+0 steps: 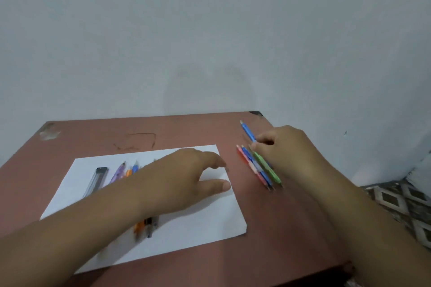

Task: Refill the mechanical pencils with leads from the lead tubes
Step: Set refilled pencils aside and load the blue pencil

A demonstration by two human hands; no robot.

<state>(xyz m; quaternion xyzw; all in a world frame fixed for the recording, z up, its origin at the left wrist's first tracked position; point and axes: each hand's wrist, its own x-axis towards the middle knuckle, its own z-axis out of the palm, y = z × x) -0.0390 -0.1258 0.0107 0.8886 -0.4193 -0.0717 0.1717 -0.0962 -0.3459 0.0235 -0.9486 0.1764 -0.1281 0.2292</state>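
right hand (285,147) is pinching the blue pencil (247,131) beside the pencil row (260,166) on the worktop (279,216); left hand (191,175) is hovering, fingers spread, over the paper (210,221). lead tube (96,180) and unfilled pencils (127,171) lying there. looks like sorting a pencil; next needs a fresh pencil plus the tube.

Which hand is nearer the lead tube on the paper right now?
Left. The left hand hovers over the white paper, its forearm passing just beside the lead tube. The right hand is off the paper, at the pencils on the table.
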